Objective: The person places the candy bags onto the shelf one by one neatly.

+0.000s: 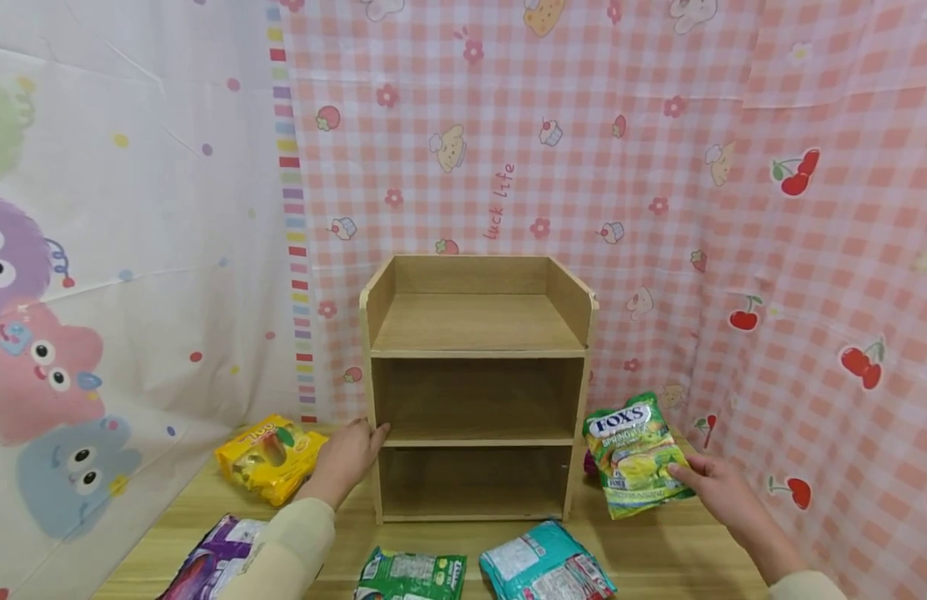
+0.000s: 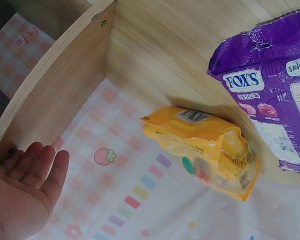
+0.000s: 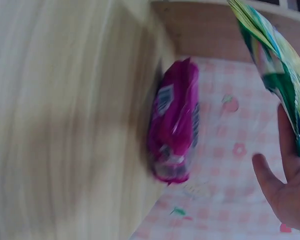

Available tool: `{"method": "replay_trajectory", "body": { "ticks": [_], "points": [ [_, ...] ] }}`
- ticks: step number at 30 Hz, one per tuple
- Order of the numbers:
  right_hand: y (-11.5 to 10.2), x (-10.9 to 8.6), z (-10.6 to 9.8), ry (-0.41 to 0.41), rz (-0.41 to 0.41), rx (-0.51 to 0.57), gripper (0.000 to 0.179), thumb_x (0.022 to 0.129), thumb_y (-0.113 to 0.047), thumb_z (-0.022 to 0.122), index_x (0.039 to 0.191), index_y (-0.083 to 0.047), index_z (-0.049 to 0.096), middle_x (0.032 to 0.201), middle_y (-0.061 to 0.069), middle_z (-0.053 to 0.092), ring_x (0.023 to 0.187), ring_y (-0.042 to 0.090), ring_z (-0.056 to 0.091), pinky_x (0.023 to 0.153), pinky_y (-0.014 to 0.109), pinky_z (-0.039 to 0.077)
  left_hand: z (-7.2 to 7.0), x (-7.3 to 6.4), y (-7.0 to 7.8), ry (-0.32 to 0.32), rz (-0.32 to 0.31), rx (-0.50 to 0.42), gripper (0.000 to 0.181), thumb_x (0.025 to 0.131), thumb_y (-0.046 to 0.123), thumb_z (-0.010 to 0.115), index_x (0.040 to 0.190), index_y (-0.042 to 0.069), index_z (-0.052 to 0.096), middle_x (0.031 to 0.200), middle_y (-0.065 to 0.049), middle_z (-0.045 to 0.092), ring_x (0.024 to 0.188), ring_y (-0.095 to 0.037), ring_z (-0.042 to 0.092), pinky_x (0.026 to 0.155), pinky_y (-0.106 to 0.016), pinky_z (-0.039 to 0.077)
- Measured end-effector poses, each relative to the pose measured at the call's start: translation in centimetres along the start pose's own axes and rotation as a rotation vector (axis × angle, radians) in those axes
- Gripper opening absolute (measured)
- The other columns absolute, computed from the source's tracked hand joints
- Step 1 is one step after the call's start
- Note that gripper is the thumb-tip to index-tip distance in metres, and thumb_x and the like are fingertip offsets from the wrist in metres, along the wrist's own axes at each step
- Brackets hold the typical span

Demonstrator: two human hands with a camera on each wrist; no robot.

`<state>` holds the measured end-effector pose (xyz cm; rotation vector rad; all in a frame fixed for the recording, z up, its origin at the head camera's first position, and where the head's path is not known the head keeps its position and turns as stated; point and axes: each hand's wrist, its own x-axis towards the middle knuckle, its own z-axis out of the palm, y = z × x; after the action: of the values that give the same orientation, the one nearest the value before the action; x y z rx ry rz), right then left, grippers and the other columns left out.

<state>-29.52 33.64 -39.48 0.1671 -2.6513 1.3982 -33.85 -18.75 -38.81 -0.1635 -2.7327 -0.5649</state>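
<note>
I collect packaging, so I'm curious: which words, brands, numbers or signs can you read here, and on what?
"FOX'S": green-and-yellow bag in the right hand
"SPRING": same bag; its smaller print is blurred
"FOX'S": purple bag
"BERRIES": purple bag
"SAVOR", cut off by the picture's edge: purple bag
"luck life": pink checked curtain
Too small or blurred: print on the yellow bag, green bag, teal bag, magenta bag

left arm [image 1: 287, 542] extends forward, cream sleeve [image 1: 313, 512] ending near the wrist; left hand [image 1: 348, 454] back up, fingers [image 2: 37, 167] loosely bent, tips in a row in left wrist view, thumb hidden there. right arm [image 1: 767, 537] angles inward from lower right; right hand [image 1: 711, 479] in a pinch grip, thumb [image 1: 681, 473] on near side, one finger [image 3: 266, 175] standing apart in right wrist view.
</note>
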Motion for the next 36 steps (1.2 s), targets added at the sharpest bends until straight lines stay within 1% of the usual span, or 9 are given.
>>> {"method": "replay_trajectory", "body": {
  "ticks": [4,8,13,17,21,25,29,32,36],
  "points": [
    [-1.5,0.3,0.7,0.124,0.009,0.054,0.060,0.102,-0.039,0.053,0.135,0.011,0.053,0.126,0.021,0.064,0.128,0.031,0.047,0.105,0.054,0.036,0.1,0.0,0.0,0.009,0.008,0.008,0.039,0.103,0.036,0.051,0.083,0.003,0.058,0.071,-0.009,0.054,0.067,-0.028,0.061,0.064,-0.047,0.052],
    [-3.0,0.6,0.9,0.231,0.016,0.084,0.068,0.102,-0.045,0.051,0.141,0.010,0.046,0.139,0.027,0.051,0.131,0.036,0.043,0.104,0.048,0.038,0.2,-0.1,0.0,0.014,0.007,0.013,0.040,0.103,0.036,0.051,0.083,0.003,0.058,0.071,-0.010,0.055,0.069,-0.030,0.062,0.064,-0.049,0.053],
    [-5.0,0.8,1.0,0.431,-0.030,0.168,0.055,0.101,-0.035,0.058,0.135,0.009,0.055,0.113,-0.003,0.068,0.097,-0.002,0.054,0.079,0.014,0.045,0.3,-0.1,0.0,0.028,0.014,0.027,0.040,0.103,0.036,0.051,0.082,0.002,0.058,0.072,-0.010,0.055,0.068,-0.031,0.062,0.064,-0.049,0.052],
    [-6.5,1.0,0.6,0.490,-0.085,0.381,0.036,0.098,-0.026,0.064,0.125,-0.002,0.067,0.089,-0.016,0.069,0.078,-0.007,0.056,0.067,0.012,0.047,0.5,-0.2,-0.1,0.066,0.031,0.065,0.042,0.103,0.036,0.051,0.083,0.001,0.064,0.089,-0.018,0.065,0.082,-0.038,0.066,0.076,-0.056,0.051],
    [-7.8,1.1,0.0,0.497,-0.147,0.603,0.015,0.095,-0.018,0.068,0.108,-0.018,0.075,0.081,-0.015,0.070,0.073,-0.002,0.063,0.063,0.014,0.052,0.4,-0.1,0.0,0.055,0.024,0.096,0.048,0.105,0.038,0.046,0.100,-0.003,0.072,0.135,-0.027,0.055,0.127,-0.045,0.050,0.103,-0.073,0.025],
    [-9.2,1.2,-0.7,0.597,-0.143,0.622,0.017,0.094,-0.018,0.069,0.110,-0.013,0.075,0.081,-0.014,0.071,0.064,0.000,0.060,0.048,0.013,0.045,0.4,0.0,0.0,0.023,0.009,0.108,0.053,0.105,0.040,0.044,0.115,-0.006,0.069,0.150,-0.028,0.039,0.142,-0.046,0.028,0.105,-0.077,0.004],
    [-10.8,1.4,-1.4,0.656,-0.156,0.712,0.025,0.093,-0.014,0.071,0.116,-0.006,0.074,0.083,-0.010,0.073,0.065,0.004,0.061,0.050,0.013,0.047,0.3,0.1,0.1,0.030,0.014,0.125,0.054,0.105,0.039,0.045,0.118,-0.009,0.067,0.151,-0.029,0.036,0.142,-0.047,0.026,0.104,-0.078,0.002],
    [-12.0,1.5,-2.0,0.650,-0.168,0.775,0.031,0.092,-0.016,0.071,0.120,-0.004,0.071,0.091,-0.007,0.073,0.083,0.007,0.066,0.070,0.013,0.052,0.3,0.2,0.1,0.035,0.012,0.134,0.055,0.105,0.039,0.045,0.120,-0.010,0.065,0.152,-0.029,0.035,0.143,-0.046,0.025,0.104,-0.078,0.002],
    [-13.5,1.7,-2.6,0.659,-0.172,0.798,0.037,0.092,-0.020,0.072,0.124,-0.004,0.069,0.102,-0.004,0.072,0.095,0.010,0.065,0.077,0.013,0.051,0.3,0.3,0.1,0.037,0.007,0.140,0.057,0.105,0.040,0.045,0.125,-0.011,0.062,0.152,-0.028,0.035,0.143,-0.046,0.024,0.105,-0.077,0.001]
  ]
}}
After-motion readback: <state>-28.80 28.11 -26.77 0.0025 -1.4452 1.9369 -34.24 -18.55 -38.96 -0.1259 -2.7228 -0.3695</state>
